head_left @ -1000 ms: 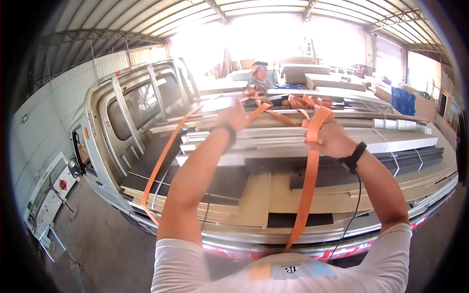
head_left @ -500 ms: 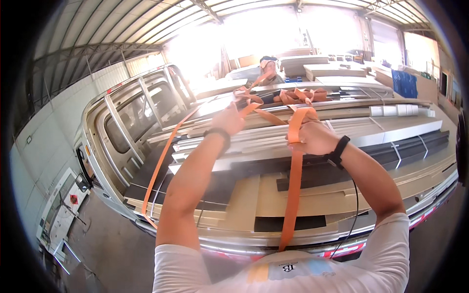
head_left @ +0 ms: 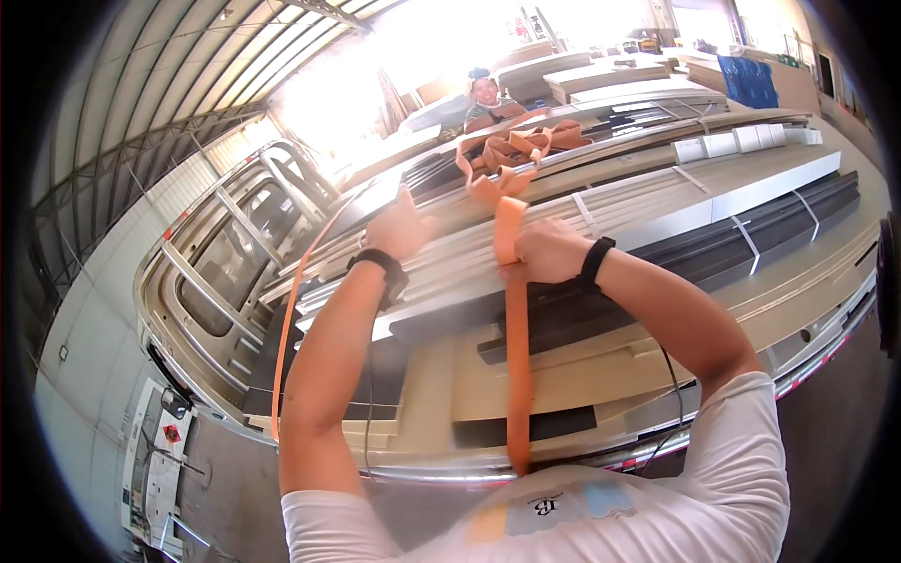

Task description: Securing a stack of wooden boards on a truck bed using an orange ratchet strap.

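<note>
A wide orange strap (head_left: pixel 518 366) rises from the truck bed's near side to my right hand (head_left: pixel 552 251), whose fingers are closed around it. Beyond that hand the strap loops upward and joins a loose, tangled heap of orange webbing (head_left: pixel 526 147) on top of the load. My left hand (head_left: pixel 399 228) hovers over the long boards to the left. One of its digits points up, and no strap shows in it; its edges are slightly blurred. Under both hands lie stacked long panels (head_left: pixel 601 211), pale and silvery, tied with thin white bands.
At the left stands the truck cab (head_left: pixel 221 258) with its metal bars. A second orange strap (head_left: pixel 293 310) runs down near it. Across the load is another person (head_left: pixel 488 101). Dark bundled profiles (head_left: pixel 779 230) lie at the right, and a blue wrapped item (head_left: pixel 748 82) stands behind.
My left hand has let go of the orange strap and moved left, away from it. The right hand keeps its hold. The view has tilted and shifted, and the other person's head is raised.
</note>
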`<action>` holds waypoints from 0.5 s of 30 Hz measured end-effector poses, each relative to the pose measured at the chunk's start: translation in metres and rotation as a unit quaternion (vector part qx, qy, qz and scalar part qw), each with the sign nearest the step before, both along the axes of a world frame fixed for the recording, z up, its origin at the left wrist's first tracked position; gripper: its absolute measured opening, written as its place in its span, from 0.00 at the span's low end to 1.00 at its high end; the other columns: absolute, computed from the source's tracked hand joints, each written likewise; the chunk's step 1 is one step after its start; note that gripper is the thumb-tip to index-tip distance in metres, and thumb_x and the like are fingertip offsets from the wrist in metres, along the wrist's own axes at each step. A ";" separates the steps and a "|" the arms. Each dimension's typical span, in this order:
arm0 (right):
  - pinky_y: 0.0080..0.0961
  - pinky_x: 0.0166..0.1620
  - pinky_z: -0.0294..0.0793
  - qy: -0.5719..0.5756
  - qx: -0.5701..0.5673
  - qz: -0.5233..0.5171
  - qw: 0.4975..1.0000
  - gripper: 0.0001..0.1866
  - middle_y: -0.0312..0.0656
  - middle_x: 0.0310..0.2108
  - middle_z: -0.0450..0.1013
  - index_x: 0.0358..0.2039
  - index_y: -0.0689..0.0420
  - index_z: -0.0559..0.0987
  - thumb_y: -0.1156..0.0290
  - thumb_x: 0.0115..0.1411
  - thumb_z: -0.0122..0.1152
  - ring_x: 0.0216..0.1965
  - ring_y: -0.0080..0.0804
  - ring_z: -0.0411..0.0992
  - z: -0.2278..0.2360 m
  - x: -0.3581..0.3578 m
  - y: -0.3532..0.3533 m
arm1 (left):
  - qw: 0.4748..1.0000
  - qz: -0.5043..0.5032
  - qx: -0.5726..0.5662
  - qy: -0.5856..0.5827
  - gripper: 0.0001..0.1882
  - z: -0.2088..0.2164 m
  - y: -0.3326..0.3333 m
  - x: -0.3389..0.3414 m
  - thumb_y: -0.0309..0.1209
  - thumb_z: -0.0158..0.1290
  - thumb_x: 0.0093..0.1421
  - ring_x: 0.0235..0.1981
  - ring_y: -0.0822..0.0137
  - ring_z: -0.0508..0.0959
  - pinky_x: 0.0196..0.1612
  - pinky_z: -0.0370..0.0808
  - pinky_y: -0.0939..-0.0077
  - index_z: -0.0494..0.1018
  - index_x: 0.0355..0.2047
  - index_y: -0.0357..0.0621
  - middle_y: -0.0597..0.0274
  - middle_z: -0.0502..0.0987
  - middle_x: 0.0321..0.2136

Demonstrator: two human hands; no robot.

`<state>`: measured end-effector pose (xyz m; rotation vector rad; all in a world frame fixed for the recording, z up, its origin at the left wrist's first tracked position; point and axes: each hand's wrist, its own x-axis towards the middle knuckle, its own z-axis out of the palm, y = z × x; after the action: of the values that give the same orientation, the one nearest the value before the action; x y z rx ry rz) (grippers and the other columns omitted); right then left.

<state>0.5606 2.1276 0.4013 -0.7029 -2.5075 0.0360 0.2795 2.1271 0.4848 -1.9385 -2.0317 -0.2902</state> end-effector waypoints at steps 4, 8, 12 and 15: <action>0.46 0.37 0.76 -0.005 0.010 -0.015 1.000 0.23 0.47 0.26 0.79 0.26 0.52 0.84 0.43 0.61 0.63 0.32 0.52 0.79 0.001 -0.002 -0.001 | 0.999 0.007 -0.023 0.030 0.46 0.001 0.022 0.013 0.48 0.54 0.64 0.53 0.41 0.81 0.56 0.76 0.48 0.51 0.75 0.37 0.38 0.81 0.51; 0.47 0.44 0.77 -0.002 -0.047 -0.024 0.999 0.20 0.47 0.32 0.82 0.29 0.53 0.85 0.48 0.59 0.65 0.40 0.51 0.80 0.005 0.000 -0.006 | 0.997 0.052 -0.056 0.031 0.47 0.011 0.043 0.043 0.49 0.54 0.65 0.55 0.44 0.81 0.58 0.76 0.50 0.49 0.76 0.40 0.40 0.81 0.54; 0.46 0.43 0.77 0.025 -0.024 -0.029 0.999 0.21 0.48 0.30 0.81 0.28 0.54 0.85 0.47 0.60 0.64 0.38 0.51 0.80 -0.008 -0.004 0.000 | 0.996 0.051 -0.067 0.019 0.48 0.006 0.059 0.044 0.49 0.54 0.65 0.57 0.44 0.80 0.60 0.75 0.50 0.47 0.76 0.38 0.39 0.80 0.55; 0.46 0.42 0.78 0.007 -0.013 -0.049 0.999 0.22 0.48 0.28 0.81 0.26 0.54 0.85 0.46 0.61 0.63 0.35 0.51 0.81 -0.012 -0.002 0.003 | 0.998 0.045 -0.047 0.022 0.49 0.000 0.063 0.054 0.49 0.54 0.65 0.58 0.44 0.79 0.61 0.74 0.51 0.46 0.76 0.36 0.38 0.79 0.56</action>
<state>0.5588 2.1303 0.3889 -0.8322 -2.4591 0.0386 0.3333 2.1897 0.4847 -1.8837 -2.1312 -0.1332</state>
